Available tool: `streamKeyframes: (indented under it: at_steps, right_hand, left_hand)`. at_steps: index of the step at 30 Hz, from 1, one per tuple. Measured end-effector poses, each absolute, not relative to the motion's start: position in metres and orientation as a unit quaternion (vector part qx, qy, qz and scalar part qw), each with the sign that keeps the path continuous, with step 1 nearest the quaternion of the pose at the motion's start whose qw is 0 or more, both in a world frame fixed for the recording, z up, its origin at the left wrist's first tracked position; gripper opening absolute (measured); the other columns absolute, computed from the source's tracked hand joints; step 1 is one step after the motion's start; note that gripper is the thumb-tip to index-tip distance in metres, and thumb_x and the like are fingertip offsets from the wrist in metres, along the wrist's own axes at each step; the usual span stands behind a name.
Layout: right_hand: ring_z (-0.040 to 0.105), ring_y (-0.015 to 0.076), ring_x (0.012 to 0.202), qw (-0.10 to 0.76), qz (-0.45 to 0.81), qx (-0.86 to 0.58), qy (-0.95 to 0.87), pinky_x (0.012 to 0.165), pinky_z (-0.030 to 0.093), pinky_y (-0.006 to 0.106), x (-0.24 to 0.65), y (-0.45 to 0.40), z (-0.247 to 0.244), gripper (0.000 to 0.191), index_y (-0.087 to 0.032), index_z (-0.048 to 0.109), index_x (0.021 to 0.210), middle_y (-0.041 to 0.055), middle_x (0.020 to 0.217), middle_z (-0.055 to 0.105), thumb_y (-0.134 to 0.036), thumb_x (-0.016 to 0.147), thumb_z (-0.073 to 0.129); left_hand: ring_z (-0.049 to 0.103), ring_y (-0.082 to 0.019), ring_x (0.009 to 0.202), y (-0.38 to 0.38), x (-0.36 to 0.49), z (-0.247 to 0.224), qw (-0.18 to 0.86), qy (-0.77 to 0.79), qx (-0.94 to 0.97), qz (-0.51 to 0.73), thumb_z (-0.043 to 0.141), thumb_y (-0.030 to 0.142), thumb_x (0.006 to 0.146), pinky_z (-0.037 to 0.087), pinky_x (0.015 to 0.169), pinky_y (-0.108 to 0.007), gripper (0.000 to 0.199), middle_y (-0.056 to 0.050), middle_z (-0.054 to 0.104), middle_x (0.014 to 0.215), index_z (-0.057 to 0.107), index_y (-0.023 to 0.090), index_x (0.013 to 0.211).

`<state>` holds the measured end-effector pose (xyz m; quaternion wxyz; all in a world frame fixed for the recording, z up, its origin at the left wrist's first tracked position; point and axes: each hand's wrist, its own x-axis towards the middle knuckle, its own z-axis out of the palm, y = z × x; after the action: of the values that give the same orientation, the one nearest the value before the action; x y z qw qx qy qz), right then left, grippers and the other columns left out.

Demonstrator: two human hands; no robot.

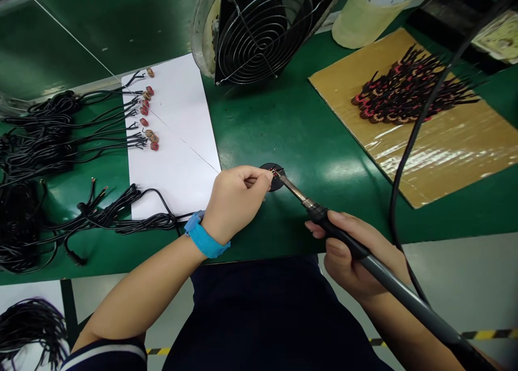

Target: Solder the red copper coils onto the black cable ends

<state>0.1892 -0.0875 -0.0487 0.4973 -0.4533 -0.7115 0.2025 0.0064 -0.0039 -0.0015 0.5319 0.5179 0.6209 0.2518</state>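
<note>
My right hand (360, 257) grips a soldering iron (343, 238) by its dark handle. The metal tip reaches a small round black disc (277, 183) on the green bench, where tiny red and copper-coloured parts show. From the left, my left hand (238, 198), with a blue wrist strap, is closed in a pinch at the disc's edge. A thin solder wire (200, 156) comes down from the upper left and runs into this hand. My fingers partly cover the disc and whatever lies at its near side.
On a white sheet (174, 106) lie black cables with red and copper coils (152, 136); more cable bundles (40, 144) are at left. A fan (263, 41) stands behind. Right are a cardboard sheet (437, 166) with piled coils (408, 93), a bottle (364, 17) and the iron's cord (421, 117).
</note>
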Motion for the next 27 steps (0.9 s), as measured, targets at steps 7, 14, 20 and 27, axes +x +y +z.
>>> streamKeyframes:
  at_steps: [7,14,20,27]
  right_hand:
    - [0.064,0.0174,0.074,0.496,0.197,-0.457,-0.712,0.056,0.054,0.03,0.1893,-0.0885,-0.0501,0.05,-0.023,0.049,0.13,0.0062,0.092,0.065,-0.016,0.081,0.058]
    - [0.065,0.0177,0.075,0.501,0.194,-0.448,-0.715,0.056,0.054,0.03,0.1883,-0.0861,-0.0474,0.05,-0.021,0.05,0.129,0.0064,0.091,0.065,-0.014,0.081,0.057]
    - [0.065,0.0174,0.072,0.504,0.176,-0.46,-0.71,0.055,0.054,0.029,0.1902,-0.0879,-0.0509,0.047,-0.021,0.05,0.129,0.0068,0.09,0.065,-0.019,0.083,0.056]
    - [0.065,0.0159,0.074,0.525,0.148,-0.451,-0.706,0.059,0.054,0.027,0.1894,-0.0871,-0.0525,0.045,-0.016,0.051,0.128,0.0067,0.088,0.064,-0.016,0.083,0.057]
  left_hand:
    - [0.061,-0.014,0.064,-0.0046,0.0066,-0.0025,0.531,0.619,0.52,0.256,0.054,0.03,0.079,0.049,0.054,-0.023,0.022,-0.004,0.068,0.073,0.066,0.015,0.068]
    - [0.061,-0.014,0.063,-0.0049,0.0064,-0.0011,0.527,0.619,0.526,0.252,0.054,0.03,0.079,0.049,0.054,-0.024,0.021,-0.004,0.068,0.073,0.067,0.015,0.073]
    - [0.061,-0.014,0.063,-0.0049,0.006,-0.0018,0.524,0.616,0.529,0.256,0.054,0.029,0.08,0.049,0.055,-0.023,0.02,-0.004,0.068,0.073,0.067,0.015,0.071]
    - [0.059,-0.012,0.057,-0.0051,0.0064,-0.0027,0.51,0.613,0.537,0.274,0.055,0.026,0.08,0.047,0.052,-0.023,0.019,-0.003,0.067,0.069,0.068,0.015,0.071]
